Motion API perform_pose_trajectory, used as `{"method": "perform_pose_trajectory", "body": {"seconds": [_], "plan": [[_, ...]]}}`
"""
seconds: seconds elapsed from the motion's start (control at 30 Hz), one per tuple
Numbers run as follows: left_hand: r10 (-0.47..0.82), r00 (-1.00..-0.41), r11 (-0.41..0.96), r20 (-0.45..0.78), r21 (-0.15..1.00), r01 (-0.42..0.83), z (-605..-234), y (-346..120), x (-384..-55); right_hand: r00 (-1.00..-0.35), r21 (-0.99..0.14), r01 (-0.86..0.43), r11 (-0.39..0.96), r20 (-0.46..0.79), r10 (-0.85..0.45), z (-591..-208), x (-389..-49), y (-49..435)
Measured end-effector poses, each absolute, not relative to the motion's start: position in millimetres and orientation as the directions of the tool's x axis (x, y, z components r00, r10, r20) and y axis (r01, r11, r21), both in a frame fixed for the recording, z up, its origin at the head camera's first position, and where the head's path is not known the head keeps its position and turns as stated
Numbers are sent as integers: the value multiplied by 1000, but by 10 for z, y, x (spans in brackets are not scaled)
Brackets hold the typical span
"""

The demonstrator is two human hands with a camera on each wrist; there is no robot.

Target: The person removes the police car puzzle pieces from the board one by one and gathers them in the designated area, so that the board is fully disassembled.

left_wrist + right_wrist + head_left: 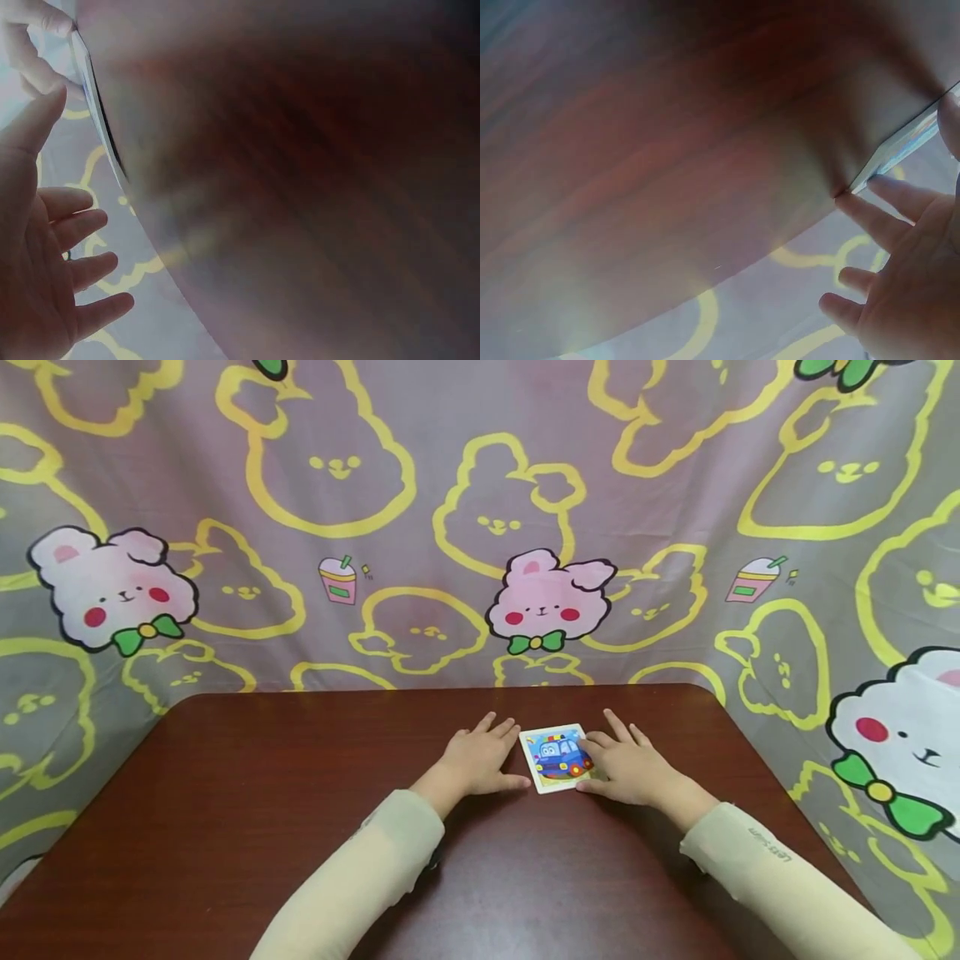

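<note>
Card (553, 760): edge-on in left wrist view; head view shows blue car (558, 755).

I count one card (553, 758), my left hand (482, 762) at its nine o'clock, my right hand (628, 768) at its three: two hands, two sleeves (360, 877), one table (285, 768). Ahead, the cloth (480, 402) shows three red-cheeked rabbits (551, 602), at ten, twelve and two o'clock, and two cups (339, 582), at eleven and one.
</note>
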State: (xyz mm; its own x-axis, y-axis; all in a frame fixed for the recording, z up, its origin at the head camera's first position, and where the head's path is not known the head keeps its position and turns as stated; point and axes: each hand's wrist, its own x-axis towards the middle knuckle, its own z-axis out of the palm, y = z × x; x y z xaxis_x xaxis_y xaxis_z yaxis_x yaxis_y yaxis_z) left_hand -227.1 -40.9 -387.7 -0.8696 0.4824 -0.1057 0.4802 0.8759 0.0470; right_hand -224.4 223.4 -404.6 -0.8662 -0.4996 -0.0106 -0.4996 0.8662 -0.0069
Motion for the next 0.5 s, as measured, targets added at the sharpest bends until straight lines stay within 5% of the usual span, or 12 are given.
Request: {"method": "perform_pose_trajectory", "body": {"seconds": [0.5], "plan": [[454, -879, 886, -147, -28, 463, -3914, -601, -2085, -825, 39, -563, 825, 38, -564, -4045, -2112, 1884]]}}
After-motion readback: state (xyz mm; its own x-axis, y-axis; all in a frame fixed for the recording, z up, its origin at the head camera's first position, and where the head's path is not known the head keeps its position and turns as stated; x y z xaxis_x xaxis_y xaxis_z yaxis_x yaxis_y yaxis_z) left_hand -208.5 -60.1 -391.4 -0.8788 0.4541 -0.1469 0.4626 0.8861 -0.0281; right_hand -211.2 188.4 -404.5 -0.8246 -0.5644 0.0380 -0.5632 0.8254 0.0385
